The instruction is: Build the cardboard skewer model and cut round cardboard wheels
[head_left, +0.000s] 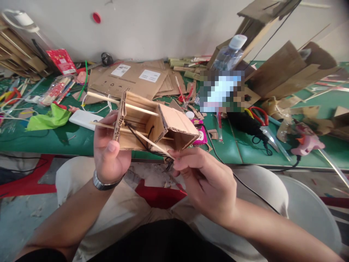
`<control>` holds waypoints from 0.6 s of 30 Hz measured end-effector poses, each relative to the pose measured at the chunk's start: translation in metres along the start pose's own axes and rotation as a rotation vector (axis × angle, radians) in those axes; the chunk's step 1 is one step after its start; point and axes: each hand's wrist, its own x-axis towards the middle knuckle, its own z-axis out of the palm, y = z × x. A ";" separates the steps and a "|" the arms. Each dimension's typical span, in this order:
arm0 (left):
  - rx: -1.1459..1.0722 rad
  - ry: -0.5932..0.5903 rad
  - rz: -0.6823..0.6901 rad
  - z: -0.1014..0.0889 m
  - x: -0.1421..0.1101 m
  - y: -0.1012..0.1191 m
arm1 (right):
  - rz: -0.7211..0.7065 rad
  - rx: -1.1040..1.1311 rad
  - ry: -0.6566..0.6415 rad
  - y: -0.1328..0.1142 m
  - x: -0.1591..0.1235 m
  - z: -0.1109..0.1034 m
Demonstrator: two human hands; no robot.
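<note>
My left hand (111, 153) is closed around the left end of a small open cardboard box (178, 122), which I hold tilted above the table's front edge. Thin wooden sticks run through the box walls, and one light stick (102, 97) pokes out past its left side. With thumb and fingers pinched, my right hand (205, 178) grips the end of another wooden stick (156, 145) that slants out of the box's lower front. A black cord (139, 135) threads through the box and hangs in loops beneath it.
Flat cardboard sheets (122, 82) lie at the back of the green table (174, 154). A white phone-like object (84, 119) and green cloth (50, 117) are at left. Scissors (268, 138), a pink glue gun (307, 140) and a clear bottle (229, 54) stand or lie at right.
</note>
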 end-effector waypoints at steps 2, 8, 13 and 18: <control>-0.010 0.003 0.013 0.001 0.000 0.000 | 0.067 0.069 0.019 0.000 -0.001 0.001; 0.033 -0.007 0.009 0.004 0.002 0.007 | 0.256 0.303 0.051 0.000 -0.008 0.009; 0.110 -0.002 0.064 0.004 0.004 0.010 | 0.180 0.180 0.050 0.004 -0.005 0.010; 0.171 -0.044 0.205 -0.002 0.004 0.008 | 0.198 0.120 0.049 0.011 -0.005 0.010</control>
